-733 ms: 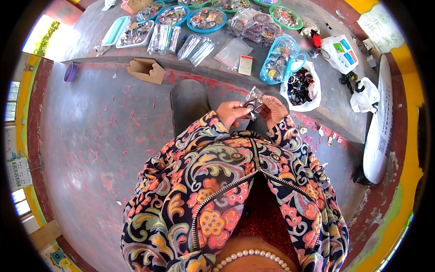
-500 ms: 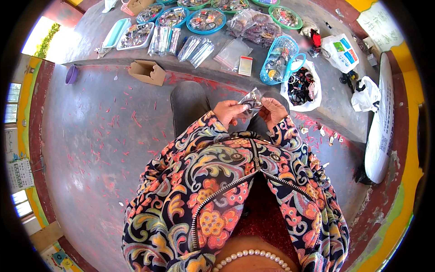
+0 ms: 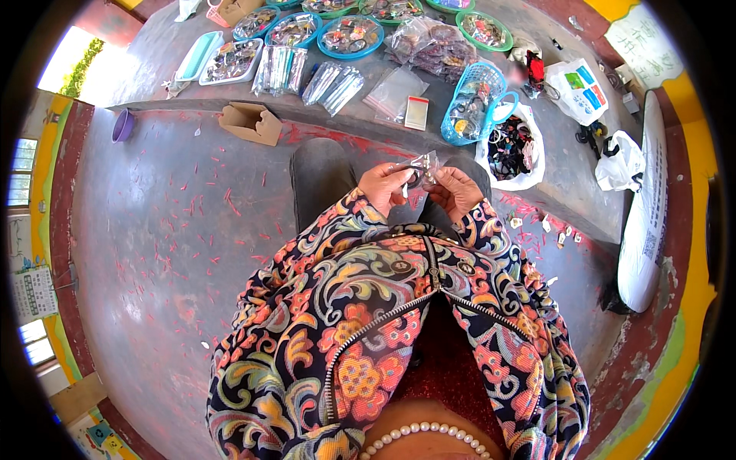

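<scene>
Between my two hands, above my lap, is a small clear plastic bag with something dark inside that is too small to name. My left hand pinches the bag's left side between thumb and fingers. On the other side, my right hand is closed on the bag's right edge. Patterned sleeves cover both forearms. Just ahead of the hands, on the raised ledge, lie a stack of flat clear bags and a small white card box with a red edge.
A blue basket and a white bag of dark small items stand ahead to the right. Blue and green trays of small goods line the ledge. A cardboard box sits below it; red scraps litter the floor.
The bag has tipped lower and flatter between my hands, and my left fingers have shifted slightly down along it. Both hands keep hold of it.
</scene>
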`<state>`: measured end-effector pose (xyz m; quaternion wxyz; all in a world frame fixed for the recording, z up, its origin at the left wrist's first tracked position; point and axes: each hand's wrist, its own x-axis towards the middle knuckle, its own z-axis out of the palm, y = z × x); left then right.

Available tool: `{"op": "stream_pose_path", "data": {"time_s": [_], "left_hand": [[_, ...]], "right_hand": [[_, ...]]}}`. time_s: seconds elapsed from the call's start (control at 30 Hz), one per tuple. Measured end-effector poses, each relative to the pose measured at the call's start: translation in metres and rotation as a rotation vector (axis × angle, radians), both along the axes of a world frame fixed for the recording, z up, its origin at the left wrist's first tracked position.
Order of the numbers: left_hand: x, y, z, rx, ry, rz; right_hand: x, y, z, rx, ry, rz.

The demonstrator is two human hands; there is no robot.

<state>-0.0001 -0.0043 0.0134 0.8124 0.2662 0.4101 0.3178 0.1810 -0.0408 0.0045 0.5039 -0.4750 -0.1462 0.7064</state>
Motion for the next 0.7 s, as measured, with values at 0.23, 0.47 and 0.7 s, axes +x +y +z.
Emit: {"op": "stream_pose_path", "data": {"time_s": [0.23, 0.47, 0.7], "left_hand": [[0.001, -0.002, 0.000, 0.019, 0.036, -0.175], [0.002, -0.004, -0.001, -0.050, -0.056, -0.099], [0.002, -0.001, -0.005, -0.059, -0.054, -0.044]], "right_hand": [[0.003, 0.002, -0.014, 0.040, -0.005, 0.012], [0.011, 0.003, -0.024, 0.013, 0.015, -0.011], [0.002, 0.003, -0.011, 0.009, -0.049, -0.089]]}}
